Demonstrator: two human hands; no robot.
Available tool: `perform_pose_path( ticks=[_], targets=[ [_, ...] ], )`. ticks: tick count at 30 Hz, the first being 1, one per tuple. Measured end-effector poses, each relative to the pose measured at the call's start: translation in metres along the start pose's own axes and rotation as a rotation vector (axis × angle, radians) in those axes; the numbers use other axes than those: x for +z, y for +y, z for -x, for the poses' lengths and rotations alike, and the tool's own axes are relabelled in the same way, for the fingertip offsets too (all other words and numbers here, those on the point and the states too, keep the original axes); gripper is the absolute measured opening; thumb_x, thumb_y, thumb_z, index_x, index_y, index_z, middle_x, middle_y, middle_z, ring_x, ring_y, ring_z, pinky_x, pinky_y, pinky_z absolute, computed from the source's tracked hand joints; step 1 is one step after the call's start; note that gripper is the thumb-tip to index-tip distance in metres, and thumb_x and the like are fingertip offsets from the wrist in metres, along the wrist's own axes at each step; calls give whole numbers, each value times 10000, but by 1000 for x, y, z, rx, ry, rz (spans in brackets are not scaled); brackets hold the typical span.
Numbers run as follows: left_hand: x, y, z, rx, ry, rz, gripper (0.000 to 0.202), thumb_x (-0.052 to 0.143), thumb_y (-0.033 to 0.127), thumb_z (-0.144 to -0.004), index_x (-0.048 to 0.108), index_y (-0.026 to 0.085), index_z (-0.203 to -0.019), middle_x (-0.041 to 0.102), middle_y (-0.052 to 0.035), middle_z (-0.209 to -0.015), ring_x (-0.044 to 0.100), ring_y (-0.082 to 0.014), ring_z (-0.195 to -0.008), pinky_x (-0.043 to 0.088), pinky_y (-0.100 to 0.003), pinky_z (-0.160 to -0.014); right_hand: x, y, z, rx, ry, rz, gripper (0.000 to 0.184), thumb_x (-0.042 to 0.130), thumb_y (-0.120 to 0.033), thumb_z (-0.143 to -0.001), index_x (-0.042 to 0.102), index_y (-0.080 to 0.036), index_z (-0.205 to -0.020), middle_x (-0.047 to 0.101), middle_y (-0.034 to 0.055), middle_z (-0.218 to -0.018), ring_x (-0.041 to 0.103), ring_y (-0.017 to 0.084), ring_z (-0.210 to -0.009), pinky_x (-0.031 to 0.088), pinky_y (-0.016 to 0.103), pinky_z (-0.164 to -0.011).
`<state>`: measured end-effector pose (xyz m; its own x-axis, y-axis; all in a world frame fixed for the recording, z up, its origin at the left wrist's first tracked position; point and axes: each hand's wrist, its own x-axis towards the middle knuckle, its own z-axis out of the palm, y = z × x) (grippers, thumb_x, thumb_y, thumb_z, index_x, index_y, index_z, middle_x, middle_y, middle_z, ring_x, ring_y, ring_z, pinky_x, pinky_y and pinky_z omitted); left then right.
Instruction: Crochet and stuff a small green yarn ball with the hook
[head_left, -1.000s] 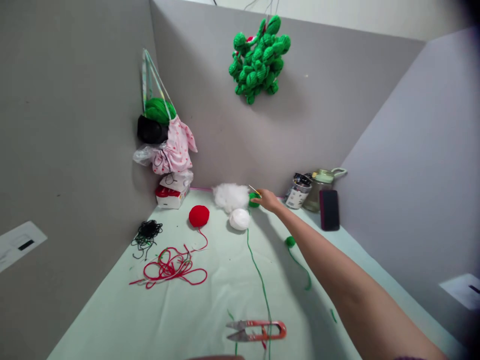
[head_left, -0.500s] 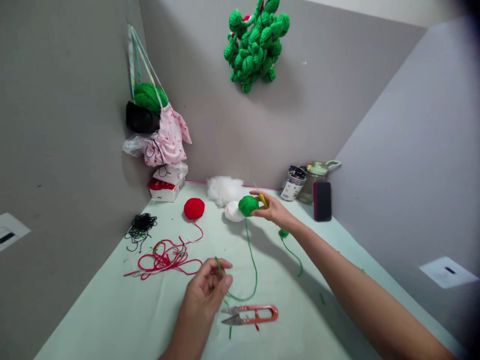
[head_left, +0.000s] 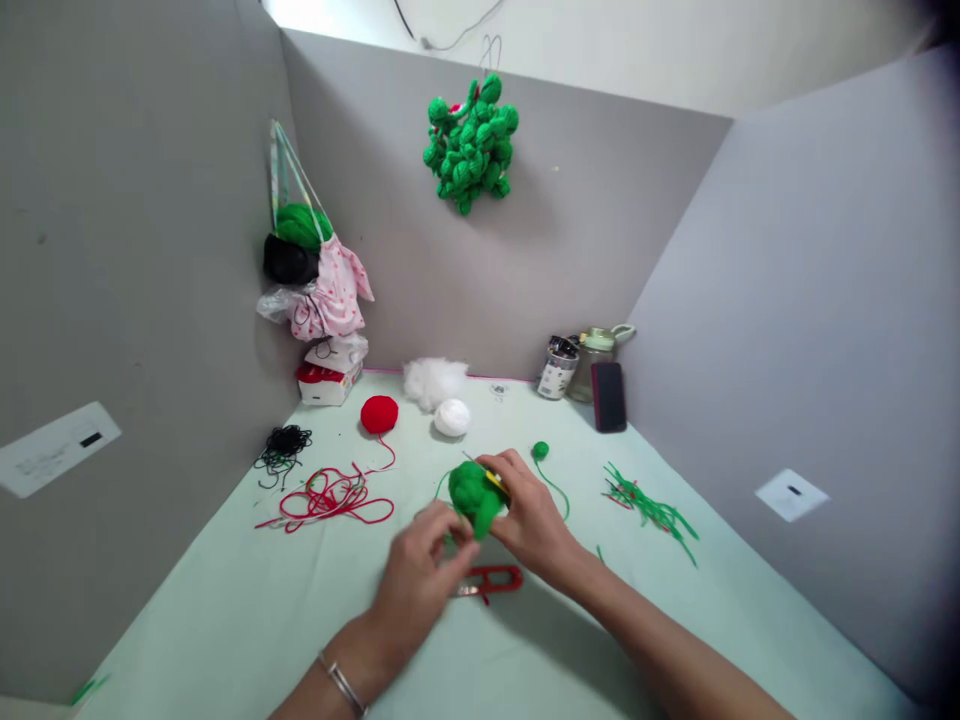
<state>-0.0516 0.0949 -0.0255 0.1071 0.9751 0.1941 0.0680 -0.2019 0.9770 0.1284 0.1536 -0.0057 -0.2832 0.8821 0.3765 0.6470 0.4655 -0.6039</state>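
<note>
My right hand (head_left: 534,515) grips a green yarn ball (head_left: 475,494) together with a yellow-handled crochet hook (head_left: 489,477), a little above the pale green table (head_left: 225,620). My left hand (head_left: 421,573) is closed just under the ball, pinching its green strand (head_left: 442,485). Red thread snips (head_left: 491,581) lie on the table directly beneath both hands, partly hidden by them.
A red yarn ball (head_left: 379,413) with a loose red tangle (head_left: 330,497), a white ball (head_left: 452,417), white stuffing (head_left: 433,378) and black yarn (head_left: 281,445) lie farther back. Green scraps (head_left: 649,505) lie right. A tin (head_left: 557,367), jar (head_left: 596,348) and phone (head_left: 608,396) stand at the wall.
My right hand brought the green ball from the back of the table towards me. My left hand came into view, took the strand and closed in under the ball.
</note>
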Motion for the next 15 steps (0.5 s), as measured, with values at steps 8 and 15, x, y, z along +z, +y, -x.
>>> perform_pose_path(
  ticks=[8,15],
  targets=[
    [9,-3,3,-85,6,58,102,724,275,-850,645,213,-831,505,40,-734,385,-140,-588,310,-272,-587,0,38,-23,169,103,153,376,778,-339,-888,665,-219,-1226,716,80,-1120,708,251,-949,597,402,-857],
    [-6,-10,-9,-185,93,174,309,757,450,-822,644,189,-943,531,35,-789,369,-110,-543,258,-258,-525,-23,43,-121,235,131,271,367,686,-368,-1022,645,-196,-1344,666,108,-1371,698,271,-1162,616,478,-965]
  ],
)
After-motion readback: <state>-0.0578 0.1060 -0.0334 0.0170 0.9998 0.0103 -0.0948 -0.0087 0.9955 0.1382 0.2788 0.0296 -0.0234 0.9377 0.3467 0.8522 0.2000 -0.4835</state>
